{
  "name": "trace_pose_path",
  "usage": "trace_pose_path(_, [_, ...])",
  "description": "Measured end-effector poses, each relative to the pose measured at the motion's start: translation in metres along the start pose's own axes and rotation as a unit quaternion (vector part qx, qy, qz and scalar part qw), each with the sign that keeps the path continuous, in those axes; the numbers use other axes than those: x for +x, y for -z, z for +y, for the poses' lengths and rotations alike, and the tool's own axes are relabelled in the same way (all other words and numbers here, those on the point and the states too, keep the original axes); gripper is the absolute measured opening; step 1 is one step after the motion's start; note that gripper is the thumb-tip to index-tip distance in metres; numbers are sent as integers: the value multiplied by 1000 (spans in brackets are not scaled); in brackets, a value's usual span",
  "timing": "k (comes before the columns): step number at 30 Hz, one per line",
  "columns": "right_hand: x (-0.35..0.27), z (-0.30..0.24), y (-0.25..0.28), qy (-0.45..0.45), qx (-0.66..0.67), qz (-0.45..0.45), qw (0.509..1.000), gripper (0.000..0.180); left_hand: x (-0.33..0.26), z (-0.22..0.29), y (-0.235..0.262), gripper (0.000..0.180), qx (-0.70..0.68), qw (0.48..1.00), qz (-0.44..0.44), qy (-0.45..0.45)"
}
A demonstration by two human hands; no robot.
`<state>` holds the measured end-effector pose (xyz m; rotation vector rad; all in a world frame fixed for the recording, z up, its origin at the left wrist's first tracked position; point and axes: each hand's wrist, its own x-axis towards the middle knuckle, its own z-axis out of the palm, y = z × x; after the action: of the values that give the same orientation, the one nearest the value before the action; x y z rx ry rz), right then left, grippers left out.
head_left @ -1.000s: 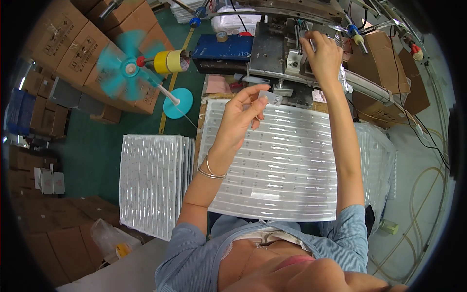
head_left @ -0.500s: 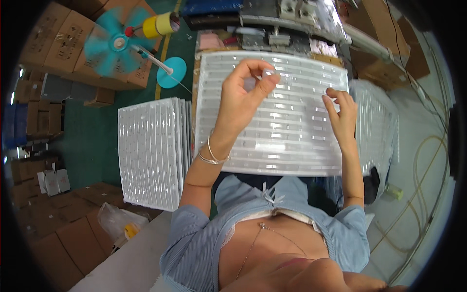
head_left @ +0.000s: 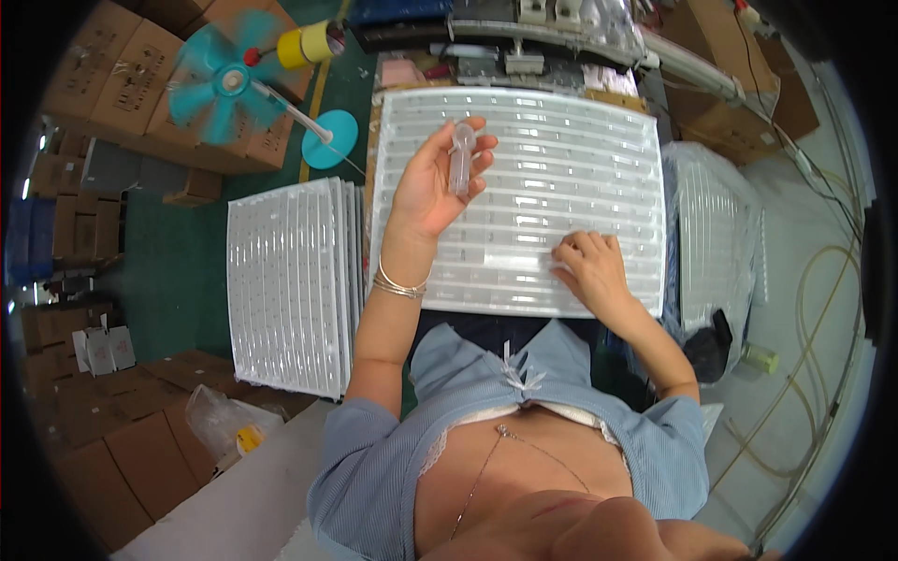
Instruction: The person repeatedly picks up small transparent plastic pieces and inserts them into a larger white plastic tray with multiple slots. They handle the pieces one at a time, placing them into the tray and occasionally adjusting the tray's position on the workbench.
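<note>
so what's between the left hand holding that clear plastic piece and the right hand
In the head view, only rows of the white ribbed tray lie between the left hand, holding the clear plastic piece, and the right hand resting on it.

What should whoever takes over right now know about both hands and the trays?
Left hand: raised over the clear ribbed tray, fingers holding a small clear plastic piece.
Right hand: fingers resting on the tray's near rows.
Another tray stack stands to the left, bagged trays to the right.
Done: piece in hand. Left: it is not yet set down in the tray.
</note>
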<state>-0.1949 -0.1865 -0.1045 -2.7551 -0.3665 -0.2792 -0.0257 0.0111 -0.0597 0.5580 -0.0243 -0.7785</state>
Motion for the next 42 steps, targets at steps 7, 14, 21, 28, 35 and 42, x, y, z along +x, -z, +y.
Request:
trace_pose_path(7, [38,33,25,-231,331,72,912,19,27,9,18,26,199,974,77,-70])
trace_pose_path(14, [80,81,44,-210,473,183,836,20,62,23,7,18,604,752,119,-236])
trace_pose_path(21, [124,105,70,-213,400,281,846,22,125,43,-59,28,808,380,108,-438])
trace_pose_path(28, [195,122,81,-115,186,399,890,19,216,62,-127,30,956,220,38,-190])
trace_pose_path(35, [271,129,83,-10,-57,420,906,14,144,59,-96,26,763,506,-10,-403])
trace_pose_path(42, [294,148,70,5,-108,385,916,18,47,45,-9,26,693,674,21,-254])
